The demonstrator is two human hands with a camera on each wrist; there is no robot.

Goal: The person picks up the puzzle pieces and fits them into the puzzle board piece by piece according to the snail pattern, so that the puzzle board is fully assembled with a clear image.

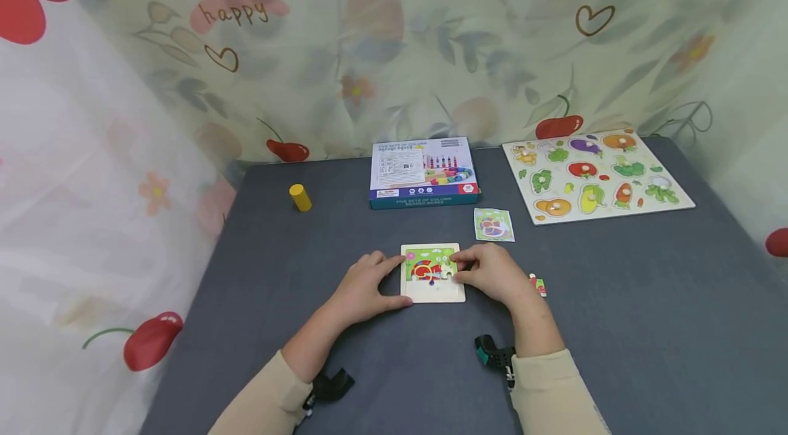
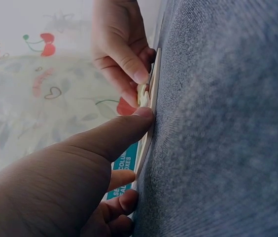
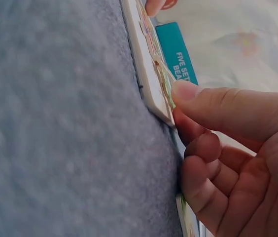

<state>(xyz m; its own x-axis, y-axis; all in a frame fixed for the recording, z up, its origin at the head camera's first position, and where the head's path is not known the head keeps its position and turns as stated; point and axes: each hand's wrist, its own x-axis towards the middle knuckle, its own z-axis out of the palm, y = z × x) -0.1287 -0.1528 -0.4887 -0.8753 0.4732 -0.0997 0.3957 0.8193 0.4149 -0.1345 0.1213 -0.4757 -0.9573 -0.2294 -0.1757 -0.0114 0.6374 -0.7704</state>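
Note:
A small square puzzle board (image 1: 431,294) with a pale frame lies on the table, its upper part filled with green and red picture pieces and its near strip bare. My left hand (image 1: 363,288) holds the board by its left side, thumb at the near corner and index finger higher up. At the board's right side, my right hand (image 1: 492,271) pinches a puzzle piece (image 3: 166,86) between thumb and fingers; it touches or sits just over the board. Much of that piece is hidden by the fingers. Loose puzzle pieces (image 1: 538,285) lie beside the right wrist.
Behind the board is a printed card (image 1: 494,225). Farther back stand a blue and white box (image 1: 423,175) and, at the right, a vegetable peg board (image 1: 598,178). A yellow cylinder (image 1: 300,198) stands at the left. Printed curtains border the grey table (image 1: 258,250).

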